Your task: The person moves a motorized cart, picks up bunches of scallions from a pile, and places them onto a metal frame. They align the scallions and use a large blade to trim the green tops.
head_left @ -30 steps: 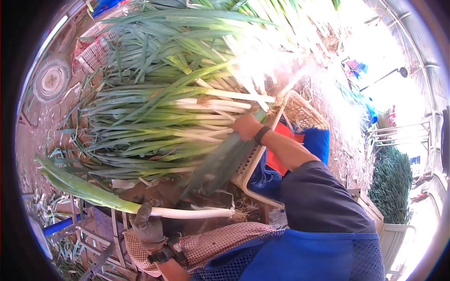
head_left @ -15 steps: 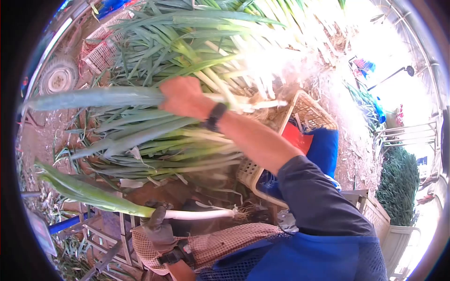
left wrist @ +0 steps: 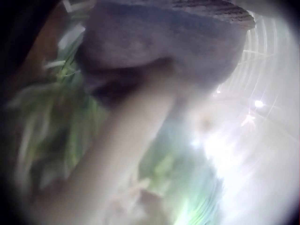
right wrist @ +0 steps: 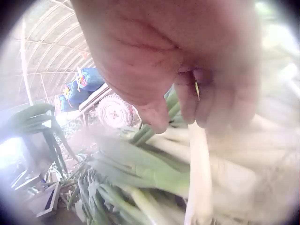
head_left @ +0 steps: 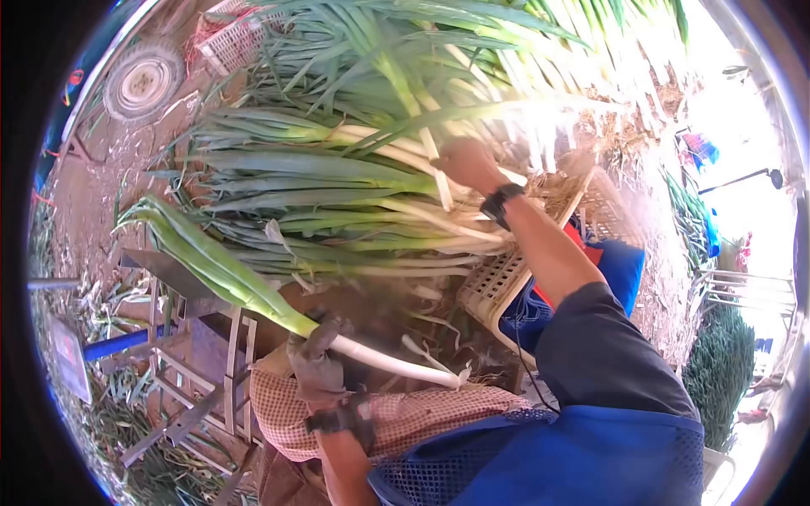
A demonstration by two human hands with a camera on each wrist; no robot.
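In the head view my left hand (head_left: 319, 367), in a dark glove, grips a single leek (head_left: 388, 361) around its lower leaves. The leek's white stalk points right and its green leaves rise to the left. In the left wrist view the glove (left wrist: 164, 42) is curled round the blurred pale stalk (left wrist: 122, 136). My bare right hand (head_left: 469, 163) is over the white ends of the piled leeks (head_left: 329, 181). In the right wrist view its thumb and fingers (right wrist: 187, 101) point down, spread apart, with fingertips at a white stalk (right wrist: 199, 173); contact is unclear.
A plastic crate (head_left: 489, 291) with blue and red cloth stands beside the pile's root ends. Metal framing (head_left: 232, 371) is at lower left, a wheel (head_left: 142, 80) at upper left. Another white crate (head_left: 228, 42) lies at the top left.
My right hand has let go of the leek it carried leftward over the pile and moved back right to the white ends. My left hand still holds its leek, now tilted more steeply.
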